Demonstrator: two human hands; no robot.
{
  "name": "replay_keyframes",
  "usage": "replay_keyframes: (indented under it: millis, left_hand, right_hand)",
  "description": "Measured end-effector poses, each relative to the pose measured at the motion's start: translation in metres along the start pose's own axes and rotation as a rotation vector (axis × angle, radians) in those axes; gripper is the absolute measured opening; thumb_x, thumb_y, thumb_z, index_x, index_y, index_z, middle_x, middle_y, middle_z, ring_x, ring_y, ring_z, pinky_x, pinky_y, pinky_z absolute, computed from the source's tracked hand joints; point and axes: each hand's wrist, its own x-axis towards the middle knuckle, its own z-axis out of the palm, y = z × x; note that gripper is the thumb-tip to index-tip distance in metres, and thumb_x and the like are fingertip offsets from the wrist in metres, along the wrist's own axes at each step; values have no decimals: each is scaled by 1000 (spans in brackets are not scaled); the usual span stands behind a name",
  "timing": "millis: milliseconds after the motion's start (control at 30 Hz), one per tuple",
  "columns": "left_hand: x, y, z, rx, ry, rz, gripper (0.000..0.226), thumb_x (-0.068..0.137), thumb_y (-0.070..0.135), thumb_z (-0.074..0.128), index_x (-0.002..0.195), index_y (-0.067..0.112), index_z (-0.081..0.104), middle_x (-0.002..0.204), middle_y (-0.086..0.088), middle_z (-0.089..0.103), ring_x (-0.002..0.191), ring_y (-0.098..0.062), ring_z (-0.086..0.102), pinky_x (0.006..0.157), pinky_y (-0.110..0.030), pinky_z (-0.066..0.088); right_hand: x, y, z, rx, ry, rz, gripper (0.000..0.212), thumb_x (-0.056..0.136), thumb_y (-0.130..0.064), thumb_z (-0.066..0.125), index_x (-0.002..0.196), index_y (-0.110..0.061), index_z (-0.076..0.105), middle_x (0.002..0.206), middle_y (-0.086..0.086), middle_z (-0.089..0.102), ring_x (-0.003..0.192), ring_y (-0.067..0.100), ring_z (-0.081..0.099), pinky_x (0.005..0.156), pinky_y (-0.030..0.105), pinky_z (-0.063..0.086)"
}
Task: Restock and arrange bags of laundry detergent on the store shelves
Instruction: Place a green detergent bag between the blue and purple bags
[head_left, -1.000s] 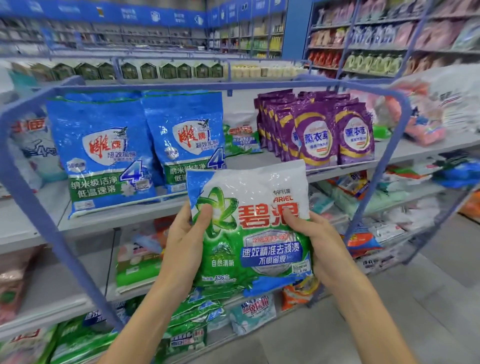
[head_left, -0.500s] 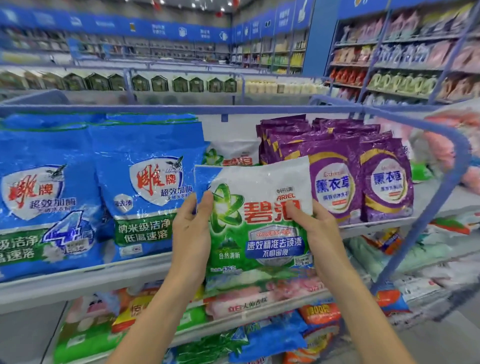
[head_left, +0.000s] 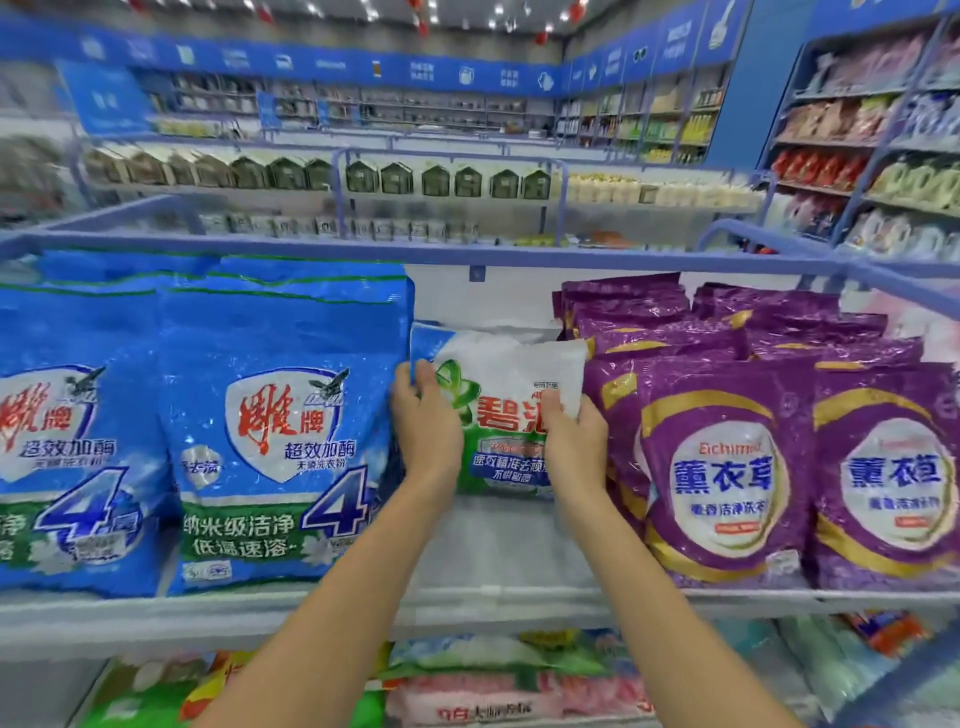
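Nearly upright green bag (head_left: 506, 374), label outward

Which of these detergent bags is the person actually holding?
The white-and-green bag, in the gap between the blue bags and the purple bags. The left hand and right hand grip its sides; nobody holds the others.

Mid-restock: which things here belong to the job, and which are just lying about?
Job: green-and-white bag, gripped by left hand and right hand; shelf under it; flanking blue bags, purple bags.
Lying about: lower-shelf bags; distant green boxes.
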Motion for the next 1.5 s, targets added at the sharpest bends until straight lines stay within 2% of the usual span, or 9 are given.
replay_keyframes:
  millis: [167,267,367,467,567,667,767,1167,1500]
  left_hand:
    - [28,-15,12,-51,89,-81,44,106,34,46,134,2,53,135,-17,61,123,-34,59,107,-48,47]
    - [38,-17,18,-131,65,-67,19,106,27,50,100,17,65,95,0,68,91,-22,63,84,-33,52]
    - [44,-18,20,-137,55,-76,25,104,27,52,81,25,59,77,7,56,79,-17,53,73,-33,45]
    - [40,-20,14,-56,3,-75,12,103,33,52,101,33,64,100,5,60,95,-17,57,84,-34,46]
    - [27,-36,0,105,-169,-116,52,89,16,71,137,21,49,123,6,62,111,-17,62,101,-37,48]
    - [20,-56,-13,449,-297,-144,81,64,10,85,134,21,45,123,3,65,112,-20,63,103,-42,50]
    - [19,-57,-16,696,-235,-84,74,67,8,85,130,14,47,127,-6,63,116,-29,61,101,-42,51]
    - [31,-62,-7,817,-219,141,87,72,8,86,143,0,38,137,-21,54,124,-39,54,105,-54,45]
    - [11,-61,-24,923,-304,182,39,88,10,60,123,1,47,118,-23,59,106,-43,59,89,-50,51]
  right_hand:
    - [37,2,19,205,33,132,25,100,-29,64,103,-5,69,84,2,73,73,16,69,71,35,57]
    - [52,1,26,220,45,129,26,101,-28,61,109,-4,67,81,-2,69,66,10,65,61,26,51]
    - [58,4,27,159,47,124,31,102,-30,58,119,-6,64,92,0,70,77,14,68,62,25,50]
    - [48,8,20,-22,-9,123,42,100,-35,61,133,-12,52,115,2,68,95,18,68,71,30,51]
    - [21,23,4,-277,-126,118,72,89,-28,76,143,-10,33,130,2,58,110,21,59,88,31,45]
    - [13,45,-8,-643,-182,16,86,81,-15,79,147,-6,25,146,12,44,134,30,46,109,38,39]
    - [20,43,-11,-747,-177,-16,76,83,-10,78,143,-5,31,144,17,47,134,34,49,108,43,44]
    - [33,35,-4,-894,-182,-99,66,89,-19,77,139,-5,38,136,14,54,125,33,57,97,44,50]
    - [-2,41,-17,-942,-230,-194,63,90,-21,65,145,-9,36,142,12,51,129,32,52,104,50,48]
